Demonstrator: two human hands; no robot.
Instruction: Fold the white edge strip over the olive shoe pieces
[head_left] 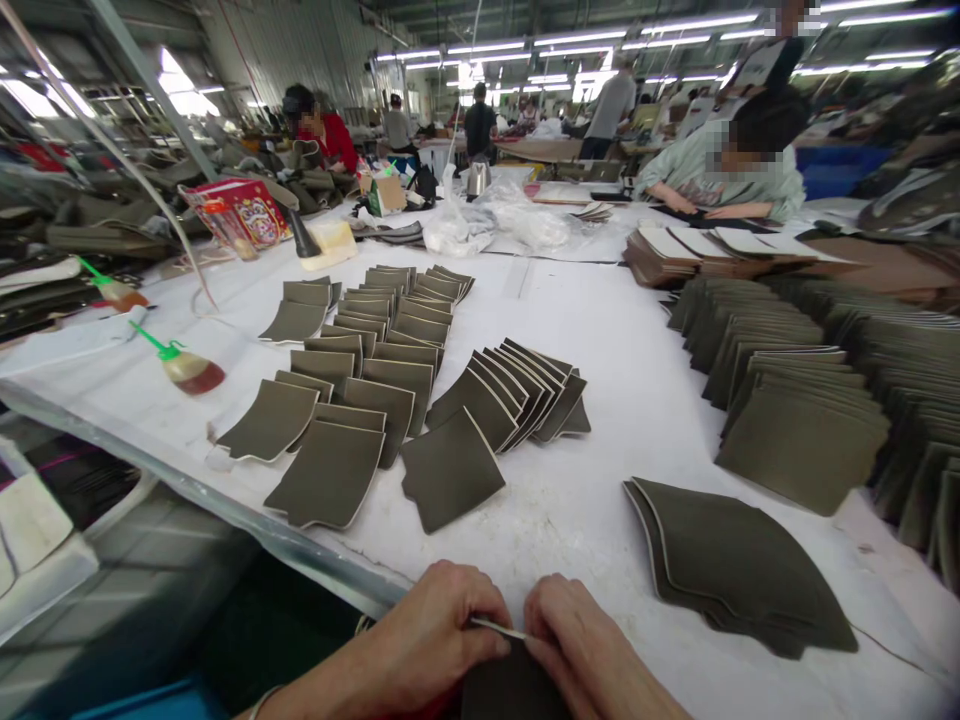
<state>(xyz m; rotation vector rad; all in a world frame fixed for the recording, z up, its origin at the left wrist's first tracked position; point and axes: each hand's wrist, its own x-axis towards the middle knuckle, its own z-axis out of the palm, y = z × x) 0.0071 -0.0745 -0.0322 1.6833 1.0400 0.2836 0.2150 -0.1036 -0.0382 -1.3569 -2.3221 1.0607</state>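
My left hand (439, 640) and right hand (581, 645) pinch one olive piece (510, 685) at the surface's near edge (its thin edge could slip).

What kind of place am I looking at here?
Probably a factory floor, perhaps for shoes or bags. Rows of identical olive cut pieces cover the white worktable, glue bottles lie at its left, and other workers sit at tables under strip lights. Both hands pinch one piece.

Bright, even light from ceiling tube lamps (570, 40), window glare upper left, wide-angle bending and softness at edges.
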